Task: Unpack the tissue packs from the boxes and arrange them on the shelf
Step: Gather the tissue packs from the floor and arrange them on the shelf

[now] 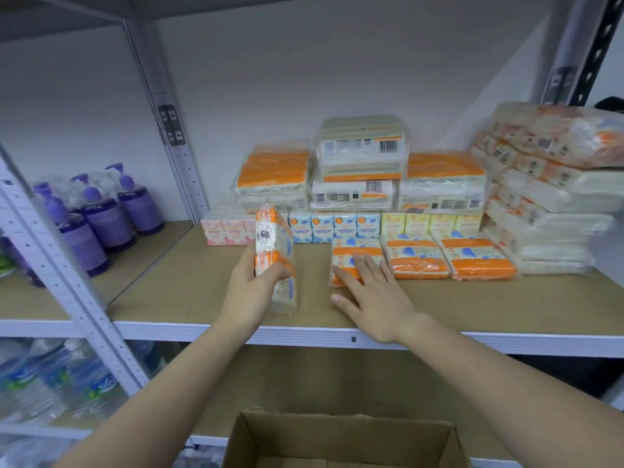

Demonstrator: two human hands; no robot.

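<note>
My left hand (251,282) grips an orange-and-white tissue pack (274,251), held upright on its edge above the brown shelf board (202,292). My right hand (373,298) lies flat, fingers spread, on another orange tissue pack (347,256) that rests on the shelf. Two more packs of the same kind (417,256) (477,260) lie in a row to its right. Behind them stand small tissue boxes (334,226) in pink, blue and yellow, with larger wrapped bundles (361,163) stacked on top. An open cardboard box (341,440) is at the bottom, below my arms.
A tall stack of wrapped tissue bundles (547,194) fills the shelf's right end. Purple pump bottles (111,217) stand on the neighbouring shelf to the left, past a grey upright post (67,282). Water bottles (57,376) sit on the lower left shelf.
</note>
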